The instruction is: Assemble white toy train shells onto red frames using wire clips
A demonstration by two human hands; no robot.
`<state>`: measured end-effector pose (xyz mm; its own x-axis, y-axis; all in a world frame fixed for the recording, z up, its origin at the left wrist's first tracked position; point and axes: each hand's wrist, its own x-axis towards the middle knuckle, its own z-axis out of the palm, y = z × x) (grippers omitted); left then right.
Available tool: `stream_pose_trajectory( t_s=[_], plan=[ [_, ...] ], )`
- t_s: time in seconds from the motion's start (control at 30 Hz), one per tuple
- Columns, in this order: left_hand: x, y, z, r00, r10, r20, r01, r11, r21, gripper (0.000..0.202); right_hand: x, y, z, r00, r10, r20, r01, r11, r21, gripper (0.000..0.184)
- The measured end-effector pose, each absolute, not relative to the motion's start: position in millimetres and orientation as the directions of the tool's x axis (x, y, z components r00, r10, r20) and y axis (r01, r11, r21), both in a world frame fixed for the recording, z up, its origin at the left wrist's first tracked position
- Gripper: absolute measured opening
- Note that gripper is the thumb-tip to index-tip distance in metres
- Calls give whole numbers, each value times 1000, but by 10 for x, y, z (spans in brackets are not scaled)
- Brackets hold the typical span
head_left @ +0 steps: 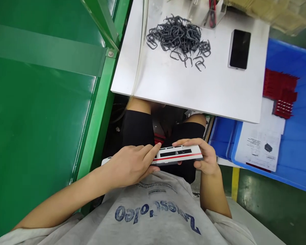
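Above my lap I hold a long white casing (180,153), shaped like a toy train car, with a red stripe, dark slots and a grey underside. My left hand (135,163) closes over its left part and hides much of it. Its index finger lies along the top face while the thumb shows below. A pale rounded end (106,160) sticks out beyond that wrist. My right hand (206,154) grips the right end, fingers along the far edge and thumb at the near end.
On the white table (204,93) lie a heap of dark grey clips (178,34) and a black-topped flat device (239,49). A clear holder with a red-handled tool (212,13) stands behind. Blue bins (301,143) with red parts (280,86) and paper (261,144) are right; green framework (91,136) is left.
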<state>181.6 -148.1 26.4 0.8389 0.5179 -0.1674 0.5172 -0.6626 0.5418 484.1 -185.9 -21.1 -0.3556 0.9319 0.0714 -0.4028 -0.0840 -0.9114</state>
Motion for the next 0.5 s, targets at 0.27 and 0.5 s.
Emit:
stream_pose_trajectory(
  t_s=[0.27,0.5],
  plan=[
    [1780,-1509,122,853,511,-111,493,-716,493,61,4748,-1955,-303,-225,974,30,-357,-53,-933,84],
    [1854,-1510,68,809,586,-43,493,-636,594,63,4429,-1938,-445,-31,999,12,-387,-1,-922,88]
  ],
)
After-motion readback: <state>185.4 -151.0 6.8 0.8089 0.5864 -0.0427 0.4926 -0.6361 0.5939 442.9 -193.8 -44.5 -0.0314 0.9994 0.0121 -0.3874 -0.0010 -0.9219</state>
